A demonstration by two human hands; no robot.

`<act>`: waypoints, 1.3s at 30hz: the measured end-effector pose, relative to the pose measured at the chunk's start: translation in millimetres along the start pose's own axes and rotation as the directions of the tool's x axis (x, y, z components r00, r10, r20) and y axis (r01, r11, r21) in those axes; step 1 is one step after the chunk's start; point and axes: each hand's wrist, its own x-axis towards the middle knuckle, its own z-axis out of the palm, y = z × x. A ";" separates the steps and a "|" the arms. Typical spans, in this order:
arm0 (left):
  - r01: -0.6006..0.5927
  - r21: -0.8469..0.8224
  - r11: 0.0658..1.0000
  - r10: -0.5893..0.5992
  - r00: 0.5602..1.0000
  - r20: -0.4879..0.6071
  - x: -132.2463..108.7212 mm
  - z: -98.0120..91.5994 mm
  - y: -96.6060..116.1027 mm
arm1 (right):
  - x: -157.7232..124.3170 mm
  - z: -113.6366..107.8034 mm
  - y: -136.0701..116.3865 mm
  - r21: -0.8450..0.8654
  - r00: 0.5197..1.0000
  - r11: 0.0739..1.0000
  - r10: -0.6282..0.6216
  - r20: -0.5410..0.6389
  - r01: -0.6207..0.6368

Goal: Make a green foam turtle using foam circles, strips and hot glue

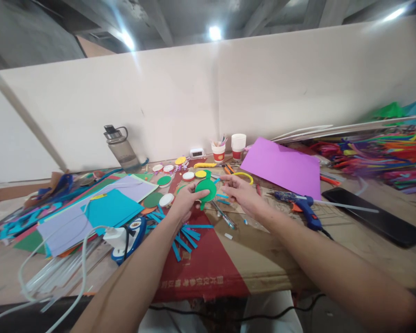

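My left hand (186, 200) is closed on a green paper disc (206, 190), with the thumb lying across its face. Small green tabs stick out at the disc's top and bottom. To its right, my right hand (241, 193) has curled fingers close to the disc but apart from it. A short blue strip (217, 181) shows by its fingertips; whether they grip it is unclear. Under the hands lie a pen (223, 215) and more blue paper strips (190, 235). Round lids, one with a yellow disc (200, 174) and one with a green disc (164, 181), sit behind the left hand.
A blue glue gun (298, 203) and a black phone-like slab (374, 217) lie right, near a purple sheet (284, 166). Coloured sheets (113, 210), a power strip (133, 240) with a white cable, and a bottle (123, 150) are left. Paper cups (238, 144) stand behind.
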 end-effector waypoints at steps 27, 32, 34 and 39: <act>0.000 0.022 1.000 0.000 1.000 0.004 -0.2 -1.4 -0.3 | -0.5 -2.0 4.0 -0.238 0.995 0.966 -0.103 0.018 0.104; 0.006 0.023 1.000 -0.006 1.000 -0.001 0.2 -2.2 -0.4 | 0.7 -3.9 5.9 -0.279 0.994 0.954 -0.107 0.008 0.105; 0.011 0.019 1.000 -0.011 1.000 -0.004 0.6 -2.3 -0.7 | 1.5 -4.2 6.8 -0.263 0.994 0.960 -0.103 -0.028 0.093; 0.002 0.028 1.000 -0.002 1.000 -0.001 0.4 -2.5 -0.7 | 0.7 -2.3 6.5 -0.293 0.987 0.943 -0.164 -0.001 0.156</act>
